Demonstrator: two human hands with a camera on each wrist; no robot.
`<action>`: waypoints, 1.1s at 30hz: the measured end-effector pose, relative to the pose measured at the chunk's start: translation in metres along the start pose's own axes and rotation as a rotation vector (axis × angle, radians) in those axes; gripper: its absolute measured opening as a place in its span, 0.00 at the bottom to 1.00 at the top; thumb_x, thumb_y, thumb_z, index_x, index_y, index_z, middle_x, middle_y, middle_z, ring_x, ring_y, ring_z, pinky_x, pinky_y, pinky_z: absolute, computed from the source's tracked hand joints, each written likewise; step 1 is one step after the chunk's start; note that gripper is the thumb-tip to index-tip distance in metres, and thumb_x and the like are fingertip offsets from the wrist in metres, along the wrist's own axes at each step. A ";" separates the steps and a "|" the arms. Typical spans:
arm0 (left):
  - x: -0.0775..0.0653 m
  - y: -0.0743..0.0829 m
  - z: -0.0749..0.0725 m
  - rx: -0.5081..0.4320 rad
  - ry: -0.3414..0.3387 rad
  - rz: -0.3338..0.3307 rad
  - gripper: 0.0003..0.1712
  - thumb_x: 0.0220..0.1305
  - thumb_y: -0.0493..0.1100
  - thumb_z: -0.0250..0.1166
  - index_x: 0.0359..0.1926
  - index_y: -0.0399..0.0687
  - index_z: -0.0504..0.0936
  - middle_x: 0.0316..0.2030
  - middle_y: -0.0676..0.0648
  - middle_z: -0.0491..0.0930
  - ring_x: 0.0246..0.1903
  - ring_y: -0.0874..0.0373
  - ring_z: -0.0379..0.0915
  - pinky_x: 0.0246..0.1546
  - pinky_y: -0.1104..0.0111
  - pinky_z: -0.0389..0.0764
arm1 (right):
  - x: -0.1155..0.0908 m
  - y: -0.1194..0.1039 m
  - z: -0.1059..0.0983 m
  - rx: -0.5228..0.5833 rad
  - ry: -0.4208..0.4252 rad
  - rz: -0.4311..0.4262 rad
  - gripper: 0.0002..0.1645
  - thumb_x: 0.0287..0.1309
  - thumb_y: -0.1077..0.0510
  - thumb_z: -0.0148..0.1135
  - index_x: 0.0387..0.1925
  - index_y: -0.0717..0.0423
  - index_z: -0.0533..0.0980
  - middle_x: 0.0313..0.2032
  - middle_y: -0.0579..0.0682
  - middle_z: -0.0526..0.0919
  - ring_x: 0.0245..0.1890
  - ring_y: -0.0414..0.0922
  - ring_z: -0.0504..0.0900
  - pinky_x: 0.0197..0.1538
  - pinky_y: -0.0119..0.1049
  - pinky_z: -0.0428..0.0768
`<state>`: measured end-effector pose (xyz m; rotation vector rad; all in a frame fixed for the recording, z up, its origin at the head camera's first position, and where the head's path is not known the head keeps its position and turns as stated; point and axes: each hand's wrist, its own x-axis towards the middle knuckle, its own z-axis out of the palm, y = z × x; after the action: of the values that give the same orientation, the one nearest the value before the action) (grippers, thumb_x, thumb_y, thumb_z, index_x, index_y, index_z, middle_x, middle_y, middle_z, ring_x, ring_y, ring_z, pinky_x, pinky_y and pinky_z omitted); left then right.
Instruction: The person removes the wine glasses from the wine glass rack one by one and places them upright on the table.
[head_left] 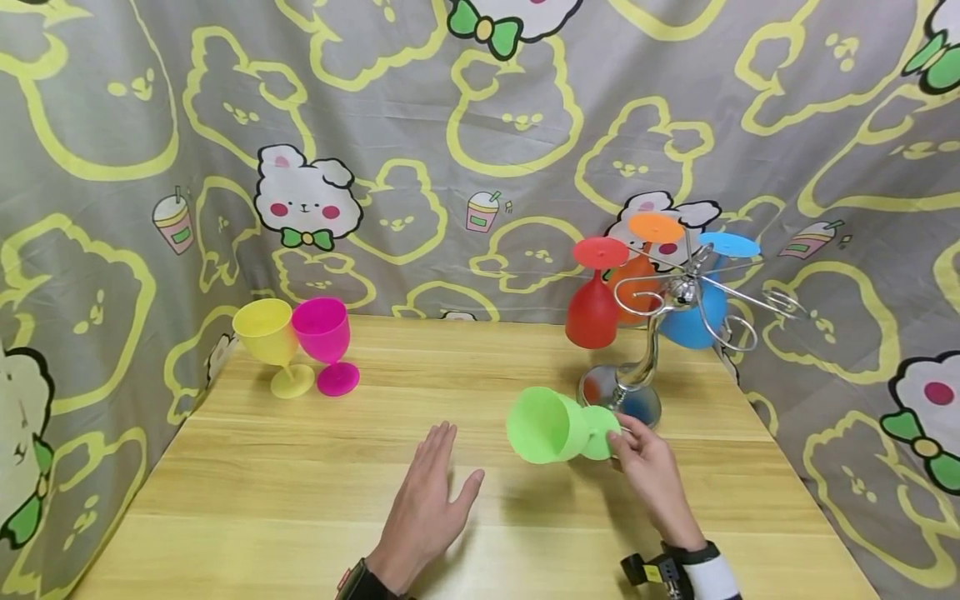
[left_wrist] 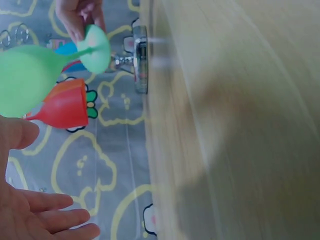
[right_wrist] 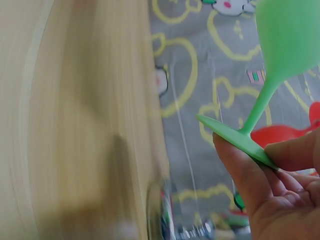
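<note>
A green plastic goblet [head_left: 542, 425] is tilted on its side above the table, its mouth toward the left. My right hand [head_left: 651, 467] pinches the round foot of it between thumb and fingers, seen closely in the right wrist view, where the stem [right_wrist: 260, 106] rises from the foot. My left hand [head_left: 429, 508] is held over the table to the left of the goblet, fingers straight, thumb spread, holding nothing. Behind the goblet is a chrome goblet rack [head_left: 647, 350], from which a red goblet [head_left: 592, 315], an orange goblet [head_left: 633, 287] and a blue goblet [head_left: 693, 315] hang upside down.
A yellow goblet [head_left: 264, 333] and a magenta goblet [head_left: 324, 329] stand upright side by side at the back left of the wooden table [head_left: 262, 500]. A patterned grey cloth [head_left: 420, 108] hangs behind and along both sides. Curled wire arms of the rack reach out to the right.
</note>
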<state>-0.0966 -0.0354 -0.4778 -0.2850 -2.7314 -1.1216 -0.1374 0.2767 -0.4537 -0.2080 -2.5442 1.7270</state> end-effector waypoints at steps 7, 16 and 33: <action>0.006 0.006 -0.002 -0.108 -0.028 -0.045 0.47 0.77 0.59 0.65 0.84 0.40 0.59 0.83 0.38 0.59 0.83 0.39 0.54 0.82 0.39 0.60 | 0.001 -0.007 0.032 0.205 -0.043 0.090 0.27 0.81 0.66 0.54 0.75 0.70 0.68 0.53 0.56 0.91 0.40 0.31 0.88 0.43 0.26 0.89; 0.015 0.015 0.004 -0.309 -0.051 -0.078 0.50 0.72 0.58 0.70 0.85 0.45 0.59 0.83 0.37 0.60 0.81 0.34 0.57 0.79 0.33 0.62 | -0.012 -0.005 0.072 0.406 -0.142 0.151 0.27 0.80 0.66 0.53 0.73 0.74 0.67 0.58 0.66 0.88 0.44 0.37 0.92 0.47 0.29 0.91; 0.015 0.028 0.014 -0.495 0.127 0.080 0.24 0.65 0.32 0.75 0.62 0.44 0.84 0.58 0.47 0.87 0.59 0.51 0.85 0.64 0.59 0.87 | -0.037 -0.021 0.110 0.586 -0.263 0.156 0.30 0.78 0.67 0.52 0.76 0.72 0.65 0.49 0.51 0.93 0.48 0.39 0.92 0.50 0.30 0.91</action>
<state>-0.1061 -0.0042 -0.4654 -0.3671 -2.2770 -1.7148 -0.1166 0.1624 -0.4744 -0.1554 -2.0781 2.6177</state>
